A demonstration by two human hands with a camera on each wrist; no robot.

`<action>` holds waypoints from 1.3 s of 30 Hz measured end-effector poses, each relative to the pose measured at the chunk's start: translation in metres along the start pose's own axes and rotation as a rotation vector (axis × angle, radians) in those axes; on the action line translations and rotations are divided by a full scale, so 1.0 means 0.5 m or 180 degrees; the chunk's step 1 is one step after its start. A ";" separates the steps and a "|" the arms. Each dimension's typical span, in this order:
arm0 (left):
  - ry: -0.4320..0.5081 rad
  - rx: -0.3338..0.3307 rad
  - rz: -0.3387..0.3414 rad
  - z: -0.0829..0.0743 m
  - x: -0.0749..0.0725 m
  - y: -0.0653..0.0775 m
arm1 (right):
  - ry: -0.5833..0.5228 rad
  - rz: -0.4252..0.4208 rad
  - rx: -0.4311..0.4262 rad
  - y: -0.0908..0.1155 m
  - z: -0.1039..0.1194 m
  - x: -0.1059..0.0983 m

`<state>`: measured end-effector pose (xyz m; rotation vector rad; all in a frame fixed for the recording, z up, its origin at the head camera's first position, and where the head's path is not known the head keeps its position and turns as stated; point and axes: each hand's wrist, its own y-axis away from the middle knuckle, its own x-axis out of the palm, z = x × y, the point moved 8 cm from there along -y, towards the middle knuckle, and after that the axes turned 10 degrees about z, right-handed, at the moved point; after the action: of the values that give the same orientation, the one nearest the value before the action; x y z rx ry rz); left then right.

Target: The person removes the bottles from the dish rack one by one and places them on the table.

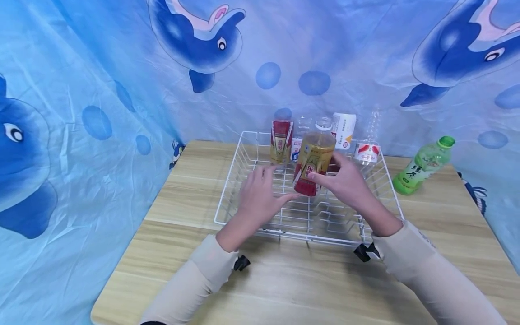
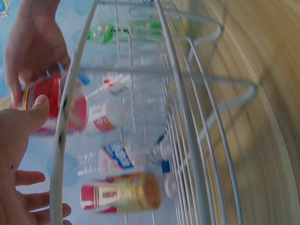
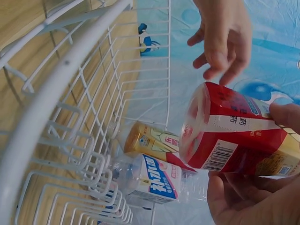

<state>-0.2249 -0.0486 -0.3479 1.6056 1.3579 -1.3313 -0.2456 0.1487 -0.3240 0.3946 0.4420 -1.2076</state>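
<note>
In the head view my right hand point(image 1: 349, 180) grips a red and gold labelled plastic bottle point(image 1: 313, 167) above the white wire rack point(image 1: 310, 234). The bottle tilts, its red base end low and towards me. Close to that base is my left hand point(image 1: 260, 196), its fingers spread; whether the thumb touches the bottle I cannot tell. A matching red and gold bottle point(image 1: 281, 141) stands at the rack's back left, base up. Beside it are a blue and white labelled bottle point(image 3: 157, 178), a white-labelled bottle point(image 1: 344, 130) and a clear bottle with a red and white label point(image 1: 367, 152).
A green tea bottle point(image 1: 424, 164) with a green cap stands on the wooden table point(image 1: 455, 216), right of the rack. Behind the table hangs a blue dolphin-print sheet point(image 1: 284, 58). Wire dividers point(image 3: 89, 187) rise from the rack's floor.
</note>
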 end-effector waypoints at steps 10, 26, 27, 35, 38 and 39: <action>-0.0013 -0.0113 0.0166 0.097 -0.017 0.025 | 0.0072 0.0048 0.0056 0.003 -0.007 -0.015; 0.0489 -0.0209 0.0985 0.251 0.033 0.106 | 0.0029 0.0033 0.0339 0.033 -0.054 -0.060; 0.0511 -0.0192 0.1042 0.252 0.037 0.109 | 0.0024 0.0029 0.0340 0.037 -0.058 -0.066; 0.0717 0.0037 0.1262 0.251 0.055 0.107 | 0.0036 -0.0107 0.0114 0.073 -0.092 -0.123; 0.0839 0.0089 0.1330 0.253 0.058 0.107 | 0.0005 -0.0205 0.0098 0.085 -0.107 -0.144; 0.0884 0.0100 0.1355 0.255 0.059 0.107 | 0.0019 -0.0226 0.0131 0.090 -0.114 -0.150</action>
<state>-0.2117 -0.1701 -0.4190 2.0200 1.0627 -0.9047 -0.2314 0.2520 -0.3304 0.4208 0.4400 -1.2863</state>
